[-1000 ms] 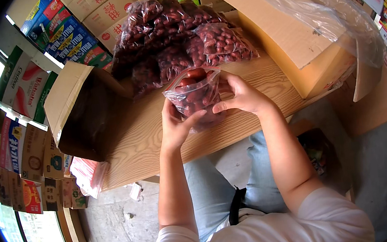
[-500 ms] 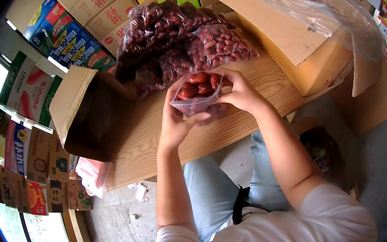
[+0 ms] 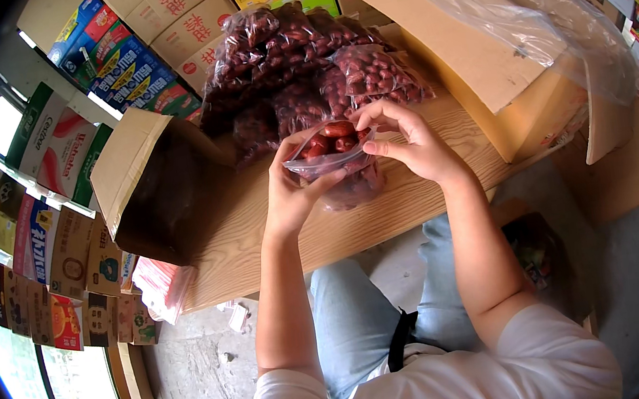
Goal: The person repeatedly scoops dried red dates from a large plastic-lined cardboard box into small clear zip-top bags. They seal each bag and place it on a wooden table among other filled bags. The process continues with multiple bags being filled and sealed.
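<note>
A clear plastic bag filled with red dates point(image 3: 355, 187) stands upright on the wooden table, its mouth spread wide so the dates at the top show. My left hand point(image 3: 292, 191) grips the left side of the bag's rim, thumb along the near edge. On the right of the opening, my right hand point(image 3: 400, 142) pinches the rim between thumb and fingers. Just beyond lies a big heap of filled date bags point(image 3: 295, 67), stacked several high.
An open cardboard box point(image 3: 132, 167) lies on the table's left, and a larger carton point(image 3: 468, 46) with a plastic liner stands at the right. Pink-striped flat bags point(image 3: 164, 286) hang at the left corner of the wooden table point(image 3: 261, 246). Stacked cartons point(image 3: 182, 25) line the back.
My right hand has shifted slightly right and its grip on the rim has changed, with the thumb now nearer the opening. The bag has sat a little lower and more upright.
</note>
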`<state>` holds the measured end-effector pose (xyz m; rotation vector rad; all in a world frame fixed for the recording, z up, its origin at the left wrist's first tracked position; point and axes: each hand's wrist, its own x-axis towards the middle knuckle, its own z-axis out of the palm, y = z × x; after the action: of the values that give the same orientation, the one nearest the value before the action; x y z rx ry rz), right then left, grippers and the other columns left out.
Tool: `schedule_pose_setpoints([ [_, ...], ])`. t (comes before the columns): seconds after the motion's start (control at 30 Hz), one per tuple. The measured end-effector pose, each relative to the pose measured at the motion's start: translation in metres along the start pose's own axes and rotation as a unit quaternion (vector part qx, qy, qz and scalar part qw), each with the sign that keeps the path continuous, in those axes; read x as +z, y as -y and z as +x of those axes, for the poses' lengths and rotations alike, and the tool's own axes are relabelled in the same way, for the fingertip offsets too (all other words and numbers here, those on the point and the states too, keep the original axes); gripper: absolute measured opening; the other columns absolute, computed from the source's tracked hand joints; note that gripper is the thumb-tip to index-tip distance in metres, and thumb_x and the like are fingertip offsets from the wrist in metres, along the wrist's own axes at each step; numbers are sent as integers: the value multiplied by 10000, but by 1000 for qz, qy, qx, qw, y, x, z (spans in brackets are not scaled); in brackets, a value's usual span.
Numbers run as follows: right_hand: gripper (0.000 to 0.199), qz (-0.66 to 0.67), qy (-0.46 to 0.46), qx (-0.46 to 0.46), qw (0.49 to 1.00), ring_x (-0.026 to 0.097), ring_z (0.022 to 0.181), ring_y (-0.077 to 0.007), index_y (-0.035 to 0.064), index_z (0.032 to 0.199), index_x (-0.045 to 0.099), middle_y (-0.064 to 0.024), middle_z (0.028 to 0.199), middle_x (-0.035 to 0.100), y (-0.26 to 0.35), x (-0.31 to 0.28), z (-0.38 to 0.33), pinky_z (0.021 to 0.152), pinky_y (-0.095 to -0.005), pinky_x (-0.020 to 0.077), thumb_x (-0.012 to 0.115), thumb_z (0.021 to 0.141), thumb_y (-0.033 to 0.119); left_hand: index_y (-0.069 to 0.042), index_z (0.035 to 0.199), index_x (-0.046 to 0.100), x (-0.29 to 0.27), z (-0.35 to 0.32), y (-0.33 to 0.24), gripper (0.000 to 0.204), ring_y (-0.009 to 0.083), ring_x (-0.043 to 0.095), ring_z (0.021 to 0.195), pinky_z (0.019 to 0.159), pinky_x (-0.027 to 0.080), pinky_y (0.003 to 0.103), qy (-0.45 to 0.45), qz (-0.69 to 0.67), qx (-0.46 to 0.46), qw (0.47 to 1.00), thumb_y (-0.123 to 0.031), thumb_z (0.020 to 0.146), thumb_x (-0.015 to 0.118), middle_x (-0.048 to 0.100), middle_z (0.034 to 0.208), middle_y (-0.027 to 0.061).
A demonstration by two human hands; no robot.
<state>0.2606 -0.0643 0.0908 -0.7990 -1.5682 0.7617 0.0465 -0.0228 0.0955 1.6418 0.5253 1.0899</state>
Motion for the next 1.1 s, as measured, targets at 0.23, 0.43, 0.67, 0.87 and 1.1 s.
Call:
schedule_pose_setpoints([
  [0.23, 100, -31, -2, 30, 999, 577, 865, -93, 15, 938, 573, -3, 912, 587, 9, -9, 0, 818, -249, 471, 624, 854, -6, 2, 1229, 499, -8, 1, -1, 650, 172, 548, 1117, 990, 422, 318, -2, 106, 17, 994, 46, 652, 795, 581, 1191, 86],
  [0.43, 65, -53, -45, 18, 997, 596, 767, -104, -16, 841, 589, -39, 809, 635, 5, -7, 2, 705, -251, 481, 647, 810, -19, 2, 1247, 503, -10, -2, -25, 632, 188, 551, 1127, 991, 412, 325, 31, 216, 71, 973, -1, 683, 789, 589, 1205, 103],
  [0.67, 41, -61, -65, 7, 996, 534, 784, -47, -5, 856, 580, 4, 820, 590, 14, -7, 5, 704, -206, 444, 609, 853, -35, 12, 1032, 613, -30, -5, -43, 228, 157, 616, 901, 783, 473, 276, 50, 356, 97, 928, 7, 811, 669, 650, 952, 91],
  [0.87, 59, -131, -120, -97, 979, 610, 730, -168, -34, 853, 609, -84, 777, 622, 23, -2, 12, 662, -280, 486, 631, 803, -54, -5, 810, 634, -27, -6, -56, 54, 198, 589, 719, 661, 433, 303, -13, 462, 156, 873, -4, 776, 676, 621, 789, 66],
  [1.1, 63, -208, -129, -117, 962, 612, 733, -243, -25, 832, 593, -119, 789, 610, 31, 1, 10, 658, -307, 475, 607, 796, -74, -98, 725, 644, -18, -10, -52, 61, 193, 551, 707, 671, 372, 324, -46, 552, 209, 806, -96, 741, 703, 625, 754, -13],
])
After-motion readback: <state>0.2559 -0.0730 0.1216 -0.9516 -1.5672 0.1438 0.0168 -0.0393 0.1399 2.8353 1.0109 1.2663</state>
